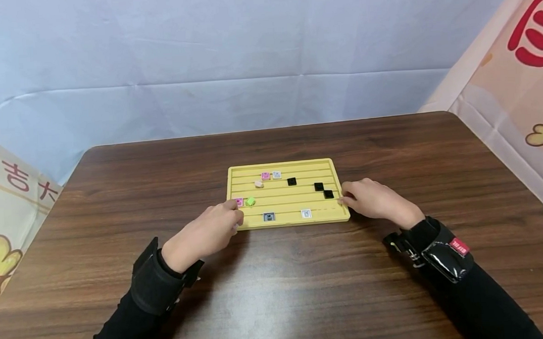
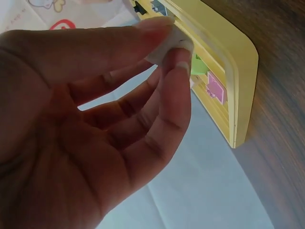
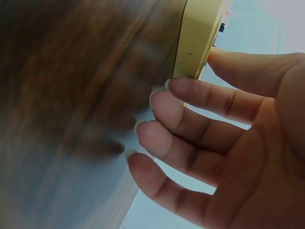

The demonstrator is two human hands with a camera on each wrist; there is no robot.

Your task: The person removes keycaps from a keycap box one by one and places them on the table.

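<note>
A yellow ridged tray [image 1: 291, 206] lies on the table, with small square tiles along its rows. At its near left corner, my left hand [image 1: 206, 234] pinches a small white tile [image 2: 178, 39] between thumb and forefinger, its face mostly hidden. Close by in the tray are a pink tile [image 1: 239, 202] and a green tile [image 1: 250, 202]. My right hand [image 1: 375, 200] holds the tray's right edge, thumb on the rim and forefinger against the outer side. The right hand's other fingers are loosely bent below, seen in the right wrist view. Beside it lies a black tile [image 1: 328, 194].
Elsewhere in the tray sit a grey tile [image 1: 269, 217], a white-framed tile [image 1: 306, 213], a pink tile [image 1: 265, 176] and more black ones. The brown wooden table [image 1: 171, 174] surrounds the tray. A pale cloth [image 1: 230, 55] hangs behind, with printed cloths at both sides.
</note>
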